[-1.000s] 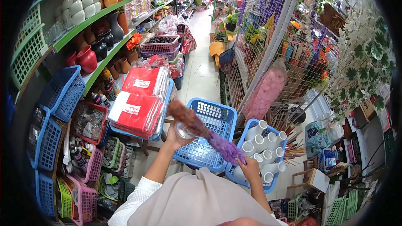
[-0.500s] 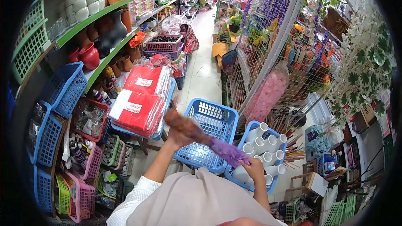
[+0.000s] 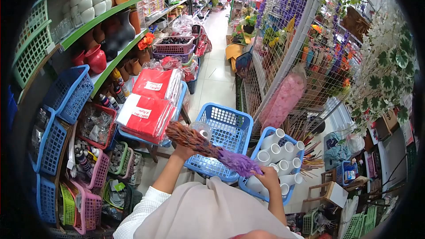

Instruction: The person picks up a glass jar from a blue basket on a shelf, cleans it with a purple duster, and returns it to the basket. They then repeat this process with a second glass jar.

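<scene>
A long shaggy bundle (image 3: 217, 150), mottled brown on the left and purple on the right, stretches across in front of me. My left hand (image 3: 183, 151) grips it from beneath at the brown part, fingers mostly hidden behind it. At the purple end, my right hand (image 3: 268, 178) is closed on the tip. Below the bundle stands a blue plastic basket (image 3: 249, 126), with a clear round thing (image 3: 202, 129) overlapping its left side. Another blue basket (image 3: 302, 155), by my right hand, holds several white tube-shaped vessels (image 3: 275, 150).
Red and white packets (image 3: 148, 113) lie stacked on the left. Beyond them, a shelf (image 3: 104, 71) carries pots and vases. To the right stands a wire mesh rack (image 3: 283, 57) with artificial flowers; thin sticks (image 3: 311, 157) spread beside it. A tiled aisle (image 3: 214, 77) runs ahead.
The bundle's brown end, blurred before, is now sharp and a little farther left and lower. Both hands keep their hold, and the clear round thing shows more fully.
</scene>
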{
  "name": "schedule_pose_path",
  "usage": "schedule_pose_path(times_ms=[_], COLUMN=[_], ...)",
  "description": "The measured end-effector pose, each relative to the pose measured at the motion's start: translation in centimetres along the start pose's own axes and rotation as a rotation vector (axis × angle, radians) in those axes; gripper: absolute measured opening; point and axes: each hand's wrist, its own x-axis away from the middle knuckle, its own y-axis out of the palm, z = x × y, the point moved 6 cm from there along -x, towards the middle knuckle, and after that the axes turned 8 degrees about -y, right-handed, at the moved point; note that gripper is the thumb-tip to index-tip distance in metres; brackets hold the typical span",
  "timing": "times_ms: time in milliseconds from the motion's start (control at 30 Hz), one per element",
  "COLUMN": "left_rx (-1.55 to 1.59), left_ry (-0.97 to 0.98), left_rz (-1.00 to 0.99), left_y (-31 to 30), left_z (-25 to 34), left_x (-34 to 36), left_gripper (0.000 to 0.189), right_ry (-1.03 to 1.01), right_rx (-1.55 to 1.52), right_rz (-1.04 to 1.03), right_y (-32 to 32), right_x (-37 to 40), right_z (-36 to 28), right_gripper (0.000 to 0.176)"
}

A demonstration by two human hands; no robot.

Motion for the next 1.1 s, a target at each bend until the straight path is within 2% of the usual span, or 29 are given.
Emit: schedule_pose_path(times_ms=[67, 100, 133, 233, 267, 367, 567, 633, 667, 733, 867, 967, 1033, 1100], left_rx=[1.401, 2.101, 2.05, 2.171, 2.325, 2.343, 2.216, 2.207, 2.209, 2.071, 1.995, 2.126, 2.335, 2.359], left_ry=[-0.616, -0.923, -0.993, -0.995, -0.933, -0.831, -0.874, -1.041, -1.04, -0.91, -0.857, -0.932, -0.995, -1.026], left_rz=[-0.244, -0.365, -0.287, -0.293, -0.273, -0.275, -0.365, -0.302, -0.3, -0.267, -0.289, -0.174, -0.073, -0.088], left_y=[1.8, 2.8, 1.7, 2.5, 2.5, 2.4, 2.9, 4.1, 4.5, 4.2, 3.9, 4.7, 5.1, 5.7], left_z=[-1.9, -0.7, 0.1, -0.2, 0.0, 0.1, 0.3, -0.6, -0.8, -0.2, 1.0, 0.0, -0.6, -1.6], left_x=[0.1, 0.6, 0.5, 0.5, 0.5, 0.1, 0.6, 1.4, 1.6, 1.2, 1.3, 1.2, 1.0, 1.5], left_gripper=[0.07, 0.069, 0.064, 0.068, 0.071, 0.07, 0.077, 0.077, 0.077, 0.079, 0.079, 0.084, 0.087, 0.087], right_ry=[0.0, 0.04, 0.081, 0.059, 0.06, 0.042, 0.177, 0.145, 0.143, 0.131, 0.178, 0.264, 0.176, 0.14], right_rx=[0.024, 0.041, 0.058, 0.008, 0.008, -0.044, -0.103, -0.279, -0.278, -0.3, -0.226, -0.163, -0.297, -0.333], right_rz=[-0.022, 0.056, 0.136, 0.068, 0.068, 0.041, 0.077, 0.141, 0.14, 0.193, 0.177, 0.181, 0.21, 0.16], right_y=[0.1, -0.1, -0.5, -0.5, -0.2, 0.6, 1.0, 1.6, 2.0, 2.2, 3.0, 4.2, 5.4, 5.4], right_x=[-0.1, -0.1, -0.1, 0.0, 0.1, 0.3, -0.1, -0.3, -0.4, -0.5, -0.8, -0.6, -0.4, -0.3], right_z=[-0.1, 0.2, 0.4, -0.1, 0.3, 0.8, 0.9, 0.9, 0.8, 0.2, -0.5, -0.5, -0.8, -1.0], right_gripper=[0.044, 0.045, 0.045, 0.047, 0.047, 0.046, 0.043, 0.041, 0.041, 0.037, 0.037, 0.038, 0.04, 0.037])
